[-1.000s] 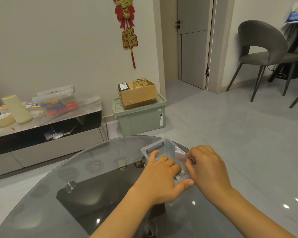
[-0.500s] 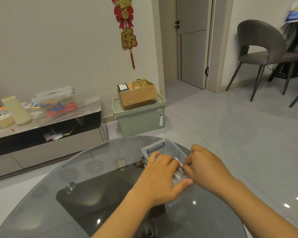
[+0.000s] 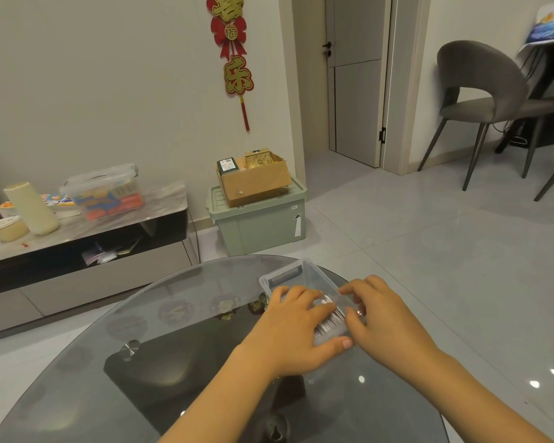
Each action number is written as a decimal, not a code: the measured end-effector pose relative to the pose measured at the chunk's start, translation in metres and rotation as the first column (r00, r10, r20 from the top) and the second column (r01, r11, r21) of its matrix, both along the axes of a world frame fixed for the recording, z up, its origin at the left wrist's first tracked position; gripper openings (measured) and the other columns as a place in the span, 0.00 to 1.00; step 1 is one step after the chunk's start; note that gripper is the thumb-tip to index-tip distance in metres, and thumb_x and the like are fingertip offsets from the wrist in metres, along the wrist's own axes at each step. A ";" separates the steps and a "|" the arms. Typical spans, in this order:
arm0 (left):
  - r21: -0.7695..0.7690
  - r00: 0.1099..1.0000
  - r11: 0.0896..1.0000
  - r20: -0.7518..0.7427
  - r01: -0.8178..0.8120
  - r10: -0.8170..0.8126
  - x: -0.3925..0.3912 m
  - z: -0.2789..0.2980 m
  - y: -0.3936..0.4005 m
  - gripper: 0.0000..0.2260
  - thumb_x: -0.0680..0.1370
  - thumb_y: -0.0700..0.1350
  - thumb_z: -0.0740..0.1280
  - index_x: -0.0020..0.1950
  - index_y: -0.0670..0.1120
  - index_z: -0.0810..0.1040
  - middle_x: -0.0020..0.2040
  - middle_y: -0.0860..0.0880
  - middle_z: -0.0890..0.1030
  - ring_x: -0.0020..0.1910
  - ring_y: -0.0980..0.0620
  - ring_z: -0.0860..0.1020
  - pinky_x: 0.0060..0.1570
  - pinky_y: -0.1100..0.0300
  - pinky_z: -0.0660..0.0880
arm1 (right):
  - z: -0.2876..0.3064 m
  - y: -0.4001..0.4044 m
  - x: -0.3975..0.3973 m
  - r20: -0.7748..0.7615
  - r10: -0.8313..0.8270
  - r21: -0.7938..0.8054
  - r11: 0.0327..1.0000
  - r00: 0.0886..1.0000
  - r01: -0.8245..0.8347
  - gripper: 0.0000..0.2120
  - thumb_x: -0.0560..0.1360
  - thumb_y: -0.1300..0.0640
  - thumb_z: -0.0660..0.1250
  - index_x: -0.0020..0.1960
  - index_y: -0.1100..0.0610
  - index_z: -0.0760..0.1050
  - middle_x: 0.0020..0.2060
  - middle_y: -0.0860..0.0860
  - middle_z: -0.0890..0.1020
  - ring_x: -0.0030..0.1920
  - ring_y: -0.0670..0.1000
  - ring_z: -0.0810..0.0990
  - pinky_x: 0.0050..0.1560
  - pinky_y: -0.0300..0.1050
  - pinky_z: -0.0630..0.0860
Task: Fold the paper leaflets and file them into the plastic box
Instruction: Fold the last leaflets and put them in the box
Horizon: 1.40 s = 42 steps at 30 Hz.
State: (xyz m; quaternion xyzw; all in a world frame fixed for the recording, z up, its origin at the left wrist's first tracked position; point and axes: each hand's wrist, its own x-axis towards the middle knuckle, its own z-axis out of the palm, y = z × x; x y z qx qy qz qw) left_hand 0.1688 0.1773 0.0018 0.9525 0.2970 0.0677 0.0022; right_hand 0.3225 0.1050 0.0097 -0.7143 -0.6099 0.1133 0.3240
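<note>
Leaflets [image 3: 330, 324], barcode-printed, lie in a clear rectangular plastic box [image 3: 296, 273] on the round smoked-glass surface [image 3: 173, 330]; left hand [image 3: 291, 330] grips the box, right hand [image 3: 384, 318] pinches the leaflets.

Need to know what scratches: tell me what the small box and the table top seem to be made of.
Small box: clear, glossy plastic by the look; the table shows through its walls.
Table top: likely tinted glass, smooth and shiny; it mirrors lights and shows the dark base beneath.
</note>
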 end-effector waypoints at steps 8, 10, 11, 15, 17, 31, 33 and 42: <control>-0.060 0.992 0.998 0.127 0.033 -0.025 -0.026 0.009 -0.014 0.28 0.71 0.67 0.59 0.64 0.53 0.70 0.65 0.57 0.67 0.66 0.58 0.61 0.70 0.61 0.52 | -0.006 0.002 0.005 -0.058 -0.107 -0.178 0.980 0.993 0.095 0.14 0.78 0.56 0.57 0.49 0.64 0.76 0.37 0.59 0.81 0.40 0.57 0.81 0.38 0.45 0.75; 0.000 0.996 0.999 0.073 0.043 -0.043 -0.035 0.007 -0.016 0.19 0.74 0.58 0.63 0.62 0.52 0.71 0.66 0.56 0.69 0.67 0.56 0.62 0.72 0.58 0.52 | -0.006 0.006 0.006 -0.064 -0.116 -0.180 0.978 0.991 0.103 0.14 0.77 0.58 0.56 0.49 0.66 0.76 0.38 0.61 0.81 0.37 0.58 0.80 0.38 0.46 0.75; 0.048 0.998 0.998 0.039 0.048 -0.050 -0.035 0.007 -0.016 0.15 0.75 0.51 0.65 0.62 0.51 0.72 0.65 0.55 0.70 0.67 0.55 0.64 0.72 0.57 0.53 | -0.005 0.008 0.007 -0.063 -0.117 -0.188 0.977 0.991 0.103 0.14 0.77 0.58 0.56 0.48 0.66 0.76 0.38 0.61 0.82 0.34 0.56 0.79 0.38 0.46 0.75; 0.196 0.997 0.978 0.006 0.078 -0.081 -0.038 0.016 -0.020 0.14 0.61 0.33 0.74 0.43 0.47 0.79 0.40 0.51 0.80 0.42 0.50 0.78 0.48 0.60 0.73 | -0.001 0.011 -0.004 -0.116 -0.109 -0.173 0.981 0.987 0.088 0.13 0.77 0.58 0.57 0.47 0.66 0.77 0.37 0.60 0.82 0.40 0.59 0.81 0.41 0.47 0.76; 0.278 0.992 0.957 0.068 0.083 -0.106 -0.043 0.017 -0.021 0.17 0.55 0.33 0.76 0.37 0.48 0.78 0.33 0.53 0.77 0.34 0.52 0.75 0.39 0.62 0.72 | 0.003 0.013 -0.009 -0.159 -0.113 -0.097 0.990 0.981 0.098 0.13 0.79 0.57 0.57 0.49 0.63 0.77 0.37 0.56 0.82 0.41 0.56 0.81 0.44 0.48 0.76; 0.251 0.910 0.875 0.080 -0.413 0.407 -0.107 0.013 -0.073 0.21 0.45 0.32 0.67 0.34 0.49 0.77 0.29 0.53 0.75 0.29 0.52 0.73 0.31 0.64 0.67 | -0.004 -0.006 -0.083 0.171 0.226 -0.369 0.917 0.959 -0.150 0.16 0.76 0.50 0.63 0.62 0.53 0.76 0.59 0.49 0.78 0.59 0.52 0.76 0.58 0.44 0.73; 0.189 0.865 0.851 -0.017 -0.489 0.501 -0.106 0.017 -0.081 0.20 0.60 0.34 0.72 0.49 0.46 0.76 0.45 0.50 0.79 0.45 0.50 0.76 0.46 0.60 0.69 | -0.010 -0.007 -0.091 0.251 0.241 -0.376 0.917 0.937 -0.135 0.14 0.75 0.50 0.65 0.58 0.54 0.78 0.55 0.50 0.80 0.56 0.53 0.78 0.54 0.44 0.74; 0.123 0.744 0.736 0.032 -0.666 0.668 -0.110 -0.003 -0.077 0.15 0.77 0.38 0.62 0.62 0.47 0.71 0.62 0.49 0.73 0.62 0.48 0.67 0.62 0.56 0.60 | -0.032 -0.002 -0.093 0.401 0.210 -0.306 0.948 0.892 -0.086 0.14 0.75 0.66 0.60 0.59 0.57 0.72 0.56 0.54 0.77 0.56 0.55 0.76 0.47 0.43 0.70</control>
